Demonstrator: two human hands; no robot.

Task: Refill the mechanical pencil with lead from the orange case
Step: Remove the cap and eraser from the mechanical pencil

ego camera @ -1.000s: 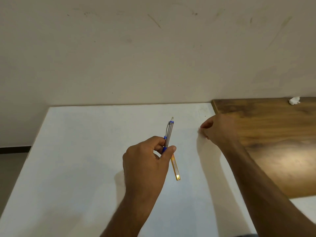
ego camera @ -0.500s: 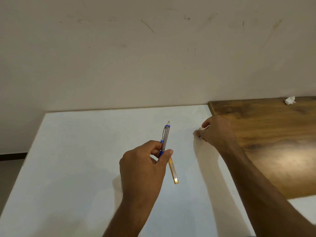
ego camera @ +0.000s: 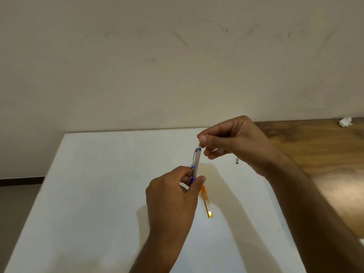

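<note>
My left hand (ego camera: 173,196) holds the grey and blue mechanical pencil (ego camera: 196,164) upright over the white table (ego camera: 98,184), gripping its lower part. My right hand (ego camera: 234,138) is at the pencil's top end, thumb and forefinger pinched on the small white eraser (ego camera: 199,145) that sticks out there. The orange lead case (ego camera: 206,201) lies flat on the table just right of my left hand, its upper end hidden behind my thumb. A small dark cap (ego camera: 237,160) lies on the table below my right hand.
A wooden surface (ego camera: 315,154) adjoins the white table on the right, with a crumpled white scrap (ego camera: 345,121) at its far edge. A plain wall (ego camera: 177,66) stands behind.
My right hand has lifted off the table at the right, leaving the small dark cap there, and has come to the pencil's top end. The left hand still holds the pencil.
</note>
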